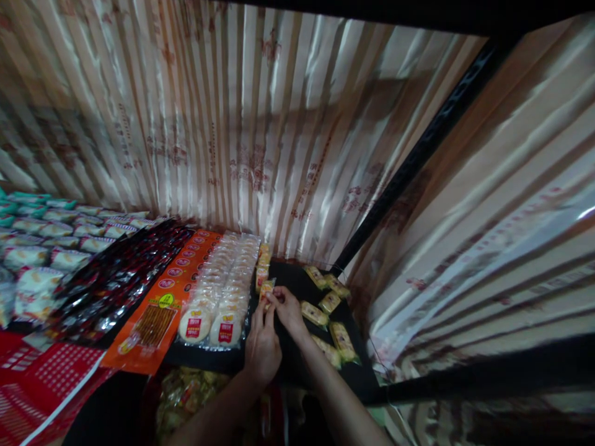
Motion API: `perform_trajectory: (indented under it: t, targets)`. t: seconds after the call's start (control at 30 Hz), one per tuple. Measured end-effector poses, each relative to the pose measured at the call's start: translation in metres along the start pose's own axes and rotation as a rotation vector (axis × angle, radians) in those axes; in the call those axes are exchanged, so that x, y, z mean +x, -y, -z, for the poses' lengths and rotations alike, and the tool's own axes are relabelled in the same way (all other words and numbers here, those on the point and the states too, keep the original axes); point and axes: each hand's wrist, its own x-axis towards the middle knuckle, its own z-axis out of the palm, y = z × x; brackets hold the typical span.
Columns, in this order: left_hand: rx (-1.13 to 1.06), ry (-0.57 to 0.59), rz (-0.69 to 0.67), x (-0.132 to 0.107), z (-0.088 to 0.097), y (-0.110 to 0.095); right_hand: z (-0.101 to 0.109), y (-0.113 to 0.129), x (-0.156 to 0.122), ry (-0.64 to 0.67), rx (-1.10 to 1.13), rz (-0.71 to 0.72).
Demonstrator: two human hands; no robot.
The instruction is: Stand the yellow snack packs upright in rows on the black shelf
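My left hand [263, 348] and my right hand [287, 310] meet over the black shelf [290, 272], with their fingertips on a small yellow-wrapped snack packet [266, 287]. The fingers of both hands are pinched round its lower end. Just beyond it, similar yellow packets [261, 272] stand in a short row beside the clear-wrapped round rice crackers [226, 328]. Right of my hands, several loose yellow packets [315, 314] lie scattered on the shelf. Part of the held packet is hidden by my fingers.
Left of the crackers lie an orange snack bag [153, 319], dark shiny packets [116, 279] and rows of white packets [39, 291]. Below are a red basket [41, 378] and a clear bag of snacks [186, 396]. A patterned curtain [260, 136] and black post [395, 192] border the shelf.
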Motion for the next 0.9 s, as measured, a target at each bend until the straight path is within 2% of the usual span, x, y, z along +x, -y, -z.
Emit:
perform_trajectory:
  t: [0.13,0.33,0.5,0.77,0.9]
  targets:
    - [0.012,-0.022,0.048,0.002,-0.013,0.010,-0.011,0.000,0.008,-0.057,-0.046,-0.026]
    - [0.005,-0.026,0.094,0.009,-0.025,0.019,-0.017,0.000,0.014,-0.092,-0.006,0.015]
    - [0.001,-0.047,0.119,0.011,-0.035,0.026,-0.021,-0.007,0.013,-0.054,0.098,0.018]
    - [0.028,-0.066,0.081,0.011,-0.040,0.035,-0.027,-0.014,0.011,-0.041,0.185,0.025]
    - [0.028,-0.107,-0.009,0.007,-0.045,0.040,-0.024,-0.015,0.012,-0.160,0.081,0.033]
